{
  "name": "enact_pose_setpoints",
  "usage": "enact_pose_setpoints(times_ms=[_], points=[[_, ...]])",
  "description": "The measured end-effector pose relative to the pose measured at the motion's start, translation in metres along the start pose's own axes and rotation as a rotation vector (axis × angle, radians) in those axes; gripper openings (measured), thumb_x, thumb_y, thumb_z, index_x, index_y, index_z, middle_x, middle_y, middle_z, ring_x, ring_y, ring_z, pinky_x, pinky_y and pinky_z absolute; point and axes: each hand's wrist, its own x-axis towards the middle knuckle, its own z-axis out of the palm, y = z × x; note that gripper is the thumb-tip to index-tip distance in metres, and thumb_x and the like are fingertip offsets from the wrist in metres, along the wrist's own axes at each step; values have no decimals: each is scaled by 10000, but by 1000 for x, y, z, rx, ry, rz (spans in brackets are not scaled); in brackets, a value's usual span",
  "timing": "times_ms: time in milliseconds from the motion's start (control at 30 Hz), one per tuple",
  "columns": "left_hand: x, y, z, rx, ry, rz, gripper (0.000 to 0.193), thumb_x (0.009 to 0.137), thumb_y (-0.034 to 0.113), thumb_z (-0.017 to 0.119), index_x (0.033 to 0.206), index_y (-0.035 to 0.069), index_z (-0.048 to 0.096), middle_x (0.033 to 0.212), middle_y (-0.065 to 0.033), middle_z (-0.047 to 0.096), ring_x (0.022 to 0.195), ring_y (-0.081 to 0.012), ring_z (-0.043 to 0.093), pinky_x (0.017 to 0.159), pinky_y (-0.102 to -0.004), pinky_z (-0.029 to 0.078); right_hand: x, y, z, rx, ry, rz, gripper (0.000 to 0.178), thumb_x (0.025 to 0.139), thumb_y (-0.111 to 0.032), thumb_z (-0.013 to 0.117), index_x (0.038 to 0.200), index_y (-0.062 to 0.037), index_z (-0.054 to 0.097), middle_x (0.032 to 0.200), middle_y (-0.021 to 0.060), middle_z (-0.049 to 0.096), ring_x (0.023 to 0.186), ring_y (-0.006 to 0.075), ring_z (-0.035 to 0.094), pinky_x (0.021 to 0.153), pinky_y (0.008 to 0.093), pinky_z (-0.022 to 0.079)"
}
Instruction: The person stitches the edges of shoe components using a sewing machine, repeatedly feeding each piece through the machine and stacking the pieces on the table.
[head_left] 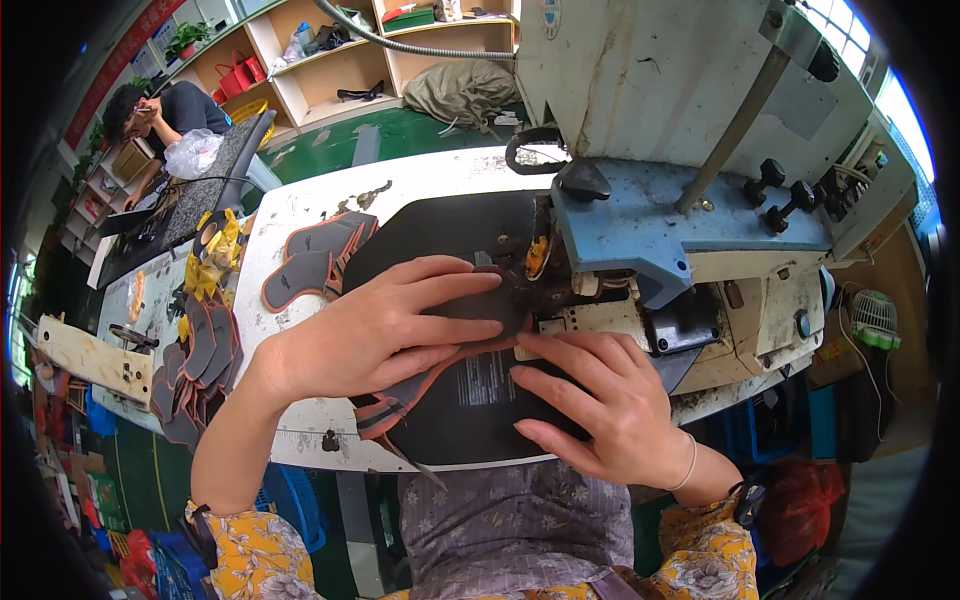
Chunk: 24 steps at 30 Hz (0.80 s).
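Observation:
Beneath the machine head lies a dark grey material piece [470,312] with an orange-red edge, its lower end spreading into loose flaps [385,410]. My left hand [385,325] rests on it from the left, fingers stretched and apart, pressing it down. My right hand [595,395] is at the piece's right edge, its upper fingertips by the edge and its other fingers spread over the black work plate [430,225]. The blue machine head [690,225] stands just beyond my fingers. Hands and machine hide part of the piece.
Similar grey pieces form a fan [320,250] on the white table [290,205]; another pile [200,360] sits farther left. Yellow scraps [215,250] lie beside it. At upper left, another person [180,105] sits at a bench. A blue basket [292,500] is below the table's front.

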Motion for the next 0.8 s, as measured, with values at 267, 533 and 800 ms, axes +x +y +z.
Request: enact_pose_setpoints(times_ms=[267,533,800], points=[[4,30,19,90,159,-120,454,797,74,745,1249,75,707,1425,-175,564,1284,-410,510,1069,-484,461,-65,-37,39,494,-247,130,540,921,-377,744,1232,45,616,1078,196,692,933,374,681,821,415,552],[17,78,36,279,227,-392,513,801,249,768,1235,-6,669,1301,-242,577,1179,-419,541,988,-493,468,-71,-40,60,1071,-307,166,800,950,-340,714,1545,35,332,1526,261,435,1371,399,457,1146,469,354],[29,84,28,281,143,-443,512,840,273,742,1230,-45,649,1221,-253,585,1108,-408,564,941,-476,496,-77,-44,67,1127,-291,242,692,957,-304,723,1481,38,428,1447,219,519,1324,355,519,1107,452,402]])
